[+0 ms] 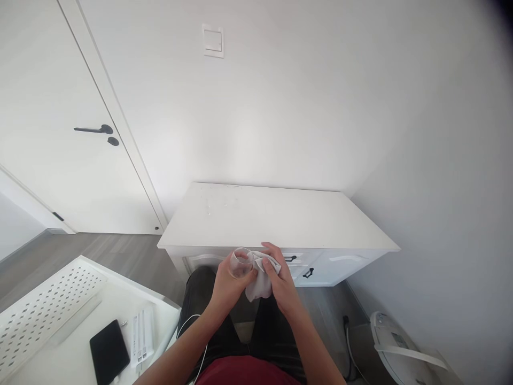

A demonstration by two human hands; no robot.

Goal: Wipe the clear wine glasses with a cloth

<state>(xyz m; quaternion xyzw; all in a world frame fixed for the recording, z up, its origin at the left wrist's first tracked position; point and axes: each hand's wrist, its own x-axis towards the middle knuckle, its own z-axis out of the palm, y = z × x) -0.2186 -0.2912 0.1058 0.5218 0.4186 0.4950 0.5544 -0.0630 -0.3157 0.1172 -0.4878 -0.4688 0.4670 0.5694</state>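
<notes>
A clear drinking glass (pixel 241 261) is held upright in my left hand (pixel 226 286), its fingers wrapped round the side and its round rim facing up toward me. Just to the right, my right hand (pixel 282 278) grips a pale, crumpled cloth (pixel 261 278), with the thumb on top and the loose end hanging down. The cloth lies close against the glass; whether it touches the glass cannot be made out. Both hands are over my lap, in front of the near edge of a white cabinet (pixel 280 214).
Small wet-looking spots mark the cabinet top's left part. At lower left, a white desk (pixel 92 299) bears a black tablet (pixel 109 352) and a white power strip (pixel 142 336). A white cable (pixel 184 322) runs by my left arm. A rice cooker (pixel 395 342) stands at lower right.
</notes>
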